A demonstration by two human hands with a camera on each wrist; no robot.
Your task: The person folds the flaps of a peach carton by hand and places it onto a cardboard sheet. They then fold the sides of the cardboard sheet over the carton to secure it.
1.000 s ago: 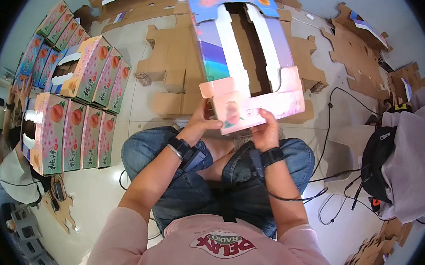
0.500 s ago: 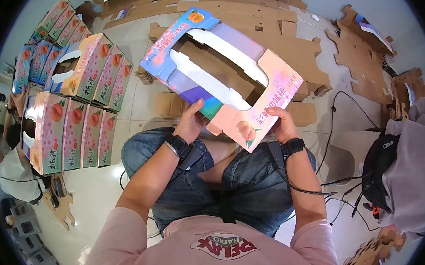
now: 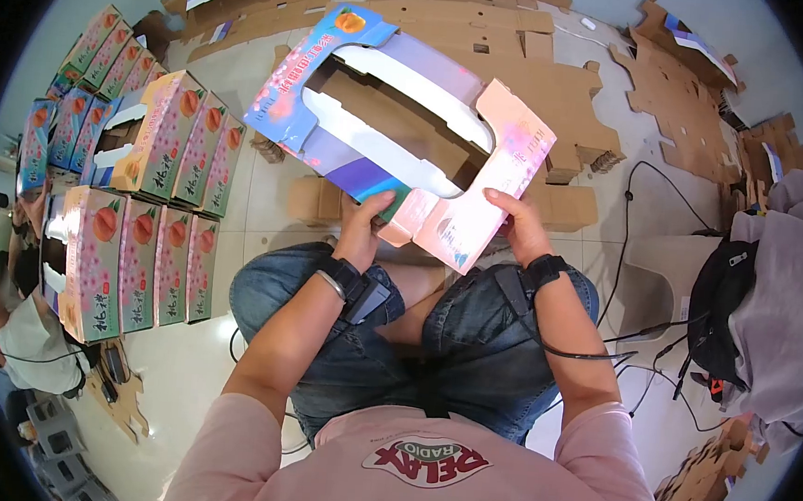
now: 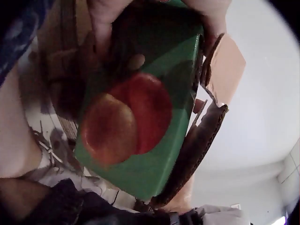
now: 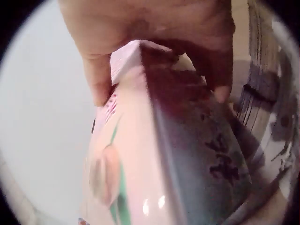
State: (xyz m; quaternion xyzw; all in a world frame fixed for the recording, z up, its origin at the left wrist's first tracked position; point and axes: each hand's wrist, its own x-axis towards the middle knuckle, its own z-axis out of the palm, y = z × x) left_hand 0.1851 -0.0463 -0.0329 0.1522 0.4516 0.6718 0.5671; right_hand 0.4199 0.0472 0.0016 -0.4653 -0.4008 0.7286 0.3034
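Observation:
A printed cardboard fruit box (image 3: 510,156), blue at one end and pink at the other, is held tilted above the person's lap with its long top opening facing up. White flaps (image 3: 385,147) line that opening. At the box's near left corner, the left hand (image 3: 359,231) grips the side with its thumb on top. The right hand (image 3: 526,231) holds the pink end, thumb over the edge. In the left wrist view, fingers frame a green side panel (image 4: 183,61) printed with peaches. The right wrist view shows thumb and fingers of that hand (image 5: 154,23) straddling a pink corner (image 5: 140,140).
Stacked peach boxes (image 3: 93,266) stand at the left, with another person's arm (image 3: 27,215) beside them. Flattened cardboard (image 3: 561,103) lies on the floor ahead. A stool (image 3: 656,278), cables (image 3: 626,229) and a bag (image 3: 722,301) are at the right.
The box has turned from pointing away to lying diagonally, its blue end swinging left. The right hand has shifted outward along the pink end. Lately the box has moved slightly left.

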